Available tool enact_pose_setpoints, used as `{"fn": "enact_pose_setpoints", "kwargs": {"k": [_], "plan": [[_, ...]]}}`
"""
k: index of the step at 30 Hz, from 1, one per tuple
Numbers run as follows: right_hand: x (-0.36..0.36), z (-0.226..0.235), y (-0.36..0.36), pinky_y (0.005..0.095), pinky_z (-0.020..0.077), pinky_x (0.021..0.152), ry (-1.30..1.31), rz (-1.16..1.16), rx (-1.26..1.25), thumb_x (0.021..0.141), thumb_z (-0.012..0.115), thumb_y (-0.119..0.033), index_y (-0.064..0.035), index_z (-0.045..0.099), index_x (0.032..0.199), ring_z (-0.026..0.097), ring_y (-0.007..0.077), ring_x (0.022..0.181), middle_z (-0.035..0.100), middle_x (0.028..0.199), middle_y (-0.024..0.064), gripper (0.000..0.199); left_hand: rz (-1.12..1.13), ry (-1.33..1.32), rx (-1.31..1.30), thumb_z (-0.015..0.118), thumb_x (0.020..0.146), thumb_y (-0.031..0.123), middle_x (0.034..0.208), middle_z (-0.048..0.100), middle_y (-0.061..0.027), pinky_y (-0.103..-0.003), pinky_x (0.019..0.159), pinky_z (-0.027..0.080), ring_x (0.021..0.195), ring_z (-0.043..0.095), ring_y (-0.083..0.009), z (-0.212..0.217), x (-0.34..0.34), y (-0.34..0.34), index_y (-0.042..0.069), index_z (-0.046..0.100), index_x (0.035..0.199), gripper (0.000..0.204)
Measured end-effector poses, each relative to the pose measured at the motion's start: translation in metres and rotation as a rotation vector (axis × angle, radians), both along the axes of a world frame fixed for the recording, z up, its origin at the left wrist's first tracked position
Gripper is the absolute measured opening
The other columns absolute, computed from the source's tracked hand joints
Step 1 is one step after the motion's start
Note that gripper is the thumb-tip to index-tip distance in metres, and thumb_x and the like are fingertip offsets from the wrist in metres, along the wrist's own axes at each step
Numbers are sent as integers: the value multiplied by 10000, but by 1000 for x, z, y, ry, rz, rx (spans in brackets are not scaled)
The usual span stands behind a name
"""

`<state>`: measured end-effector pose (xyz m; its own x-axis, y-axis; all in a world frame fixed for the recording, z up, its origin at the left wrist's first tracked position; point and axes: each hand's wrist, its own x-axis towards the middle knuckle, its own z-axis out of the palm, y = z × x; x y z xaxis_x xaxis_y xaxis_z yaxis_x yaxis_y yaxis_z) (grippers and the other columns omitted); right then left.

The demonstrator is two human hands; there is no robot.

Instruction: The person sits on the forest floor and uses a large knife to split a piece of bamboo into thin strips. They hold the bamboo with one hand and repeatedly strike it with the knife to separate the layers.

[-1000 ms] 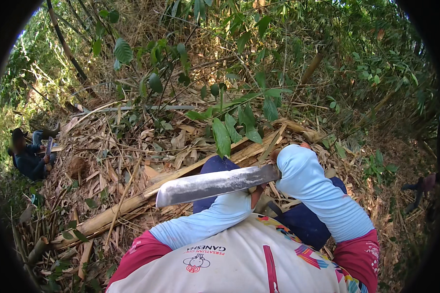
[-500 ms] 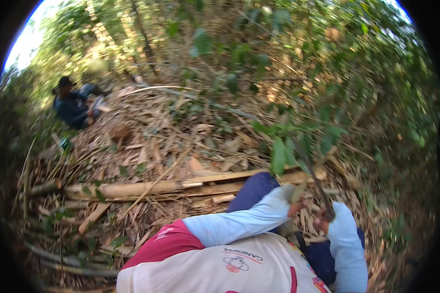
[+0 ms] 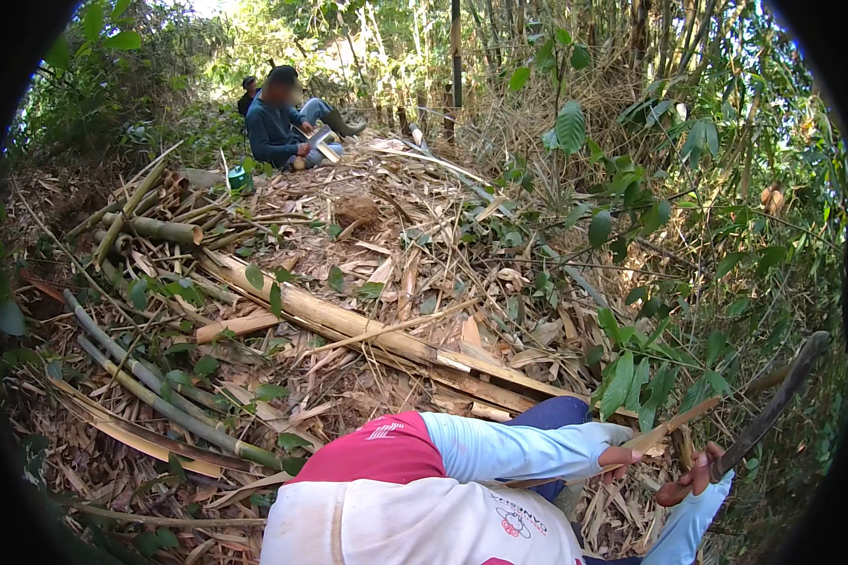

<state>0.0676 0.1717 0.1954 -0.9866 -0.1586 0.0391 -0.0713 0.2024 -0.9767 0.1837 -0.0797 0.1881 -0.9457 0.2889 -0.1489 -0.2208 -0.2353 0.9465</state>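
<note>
1. Down at the lower right, the machete (image 3: pixel 773 405) slants up out of the right grip (image 3: pixel 699 471), which is wrapped closed round its brown handle (image 3: pixel 672 493).
2. Just left of that, the left grip (image 3: pixel 617 460) is curled closed on the near end of a wood strip (image 3: pixel 680 420) pointing up and right.
3. My guess: machete's stiff and top-heavy, so only grab the handle.
4. Strip's probably light, fairly stiff, maybe splintery; I'd hold that near end.
5. Further back, beside a seated person (image 3: pixel 271 137), there's a green container (image 3: pixel 240 179), I think. Can't tell what's inside.
</note>
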Motion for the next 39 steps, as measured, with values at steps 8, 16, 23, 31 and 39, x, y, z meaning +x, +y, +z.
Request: {"fn": "enact_pose_setpoints", "kwargs": {"k": [8, 16, 23, 31, 39], "plan": [[-20, 29, -12, 227, 420, 465, 231, 78, -106, 915, 565, -168, 7, 429, 1273, 453, 71, 520, 546, 1039, 119, 421, -120, 60, -49, 490, 921, 414, 775, 587, -56, -269, 551, 496, 597, 575, -126, 0, 0, 12, 22, 501, 1007, 401], [-24, 18, -17, 214, 382, 467, 234, 25, 2, 845, 668, -178, -54, 529, 1063, 450, 76, 527, 540, 822, 18, 287, -5, 90, -233, 597, 856, 476, 818, 607, -89, -291, 580, 498, 653, 601, -170, -12, -5, 18, -13, 551, 1039, 525], [-6, 58, -45, 219, 385, 469, 116, 76, -42, 831, 686, -155, -66, 526, 1009, 474, 79, 549, 524, 765, 18, 256, 68, 161, -528, 619, 859, 425, 859, 628, -161, -350, 735, 469, 824, 607, -257, 16, 6, 8, -32, 576, 1066, 503], [7, 71, -52, 225, 390, 480, 56, 64, 23, 826, 698, -177, -72, 507, 982, 480, 89, 559, 489, 701, 2, 267, 99, 156, -469, 769, 698, 368, 831, 653, -76, -307, 575, 489, 730, 643, -205, -64, -18, 34, 17, 625, 998, 484], [-36, 28, -25, 262, 423, 441, 197, 185, -27, 816, 697, -230, -53, 479, 931, 484, 114, 480, 489, 651, 25, 304, 41, 202, -358, 509, 870, 256, 877, 632, -86, -316, 553, 536, 729, 640, -214, -111, -34, 39, 47, 552, 1082, 301]]}}
